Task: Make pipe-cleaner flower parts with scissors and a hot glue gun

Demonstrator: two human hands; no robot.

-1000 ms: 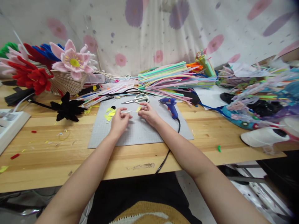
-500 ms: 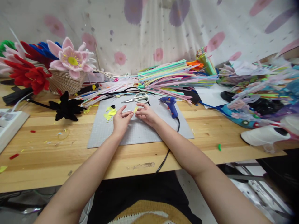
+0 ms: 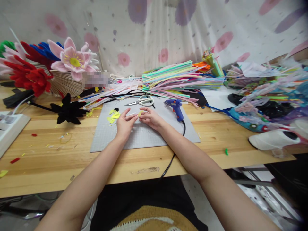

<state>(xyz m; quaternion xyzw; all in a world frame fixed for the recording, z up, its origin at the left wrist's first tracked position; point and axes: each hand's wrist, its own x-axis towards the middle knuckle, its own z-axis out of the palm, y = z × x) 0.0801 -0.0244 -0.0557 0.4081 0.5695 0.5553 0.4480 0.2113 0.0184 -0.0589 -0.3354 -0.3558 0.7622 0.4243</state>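
Over the grey cutting mat [image 3: 106, 138], my left hand [image 3: 125, 124] is closed in a pinch on a thin white stem [image 3: 132, 114]. My right hand [image 3: 151, 119] pinches a small yellow strip [image 3: 140, 113] at the stem's right end. Fingertips of both hands almost meet there and partly cover the strip. Left of my hands lie several yellow scraps [image 3: 114, 116] with a small black piece [image 3: 116, 109]. Scissors [image 3: 144, 100] with white handles rest just beyond my fingers, and a blue glue gun [image 3: 175, 108] lies on the mat to the right.
A black fuzzy flower [image 3: 68, 109] lies left of the mat, near a pink flower [image 3: 73, 61] and a power strip [image 3: 14, 131]. Bundled pipe cleaners [image 3: 173, 77] are piled at the back. A white spool [image 3: 273, 140] lies at right; the glue gun's cord [image 3: 169, 166] crosses the front edge.
The yellow strip has turned between my fingertips and shows a smaller face than before. Both hands stay in nearly the same place.
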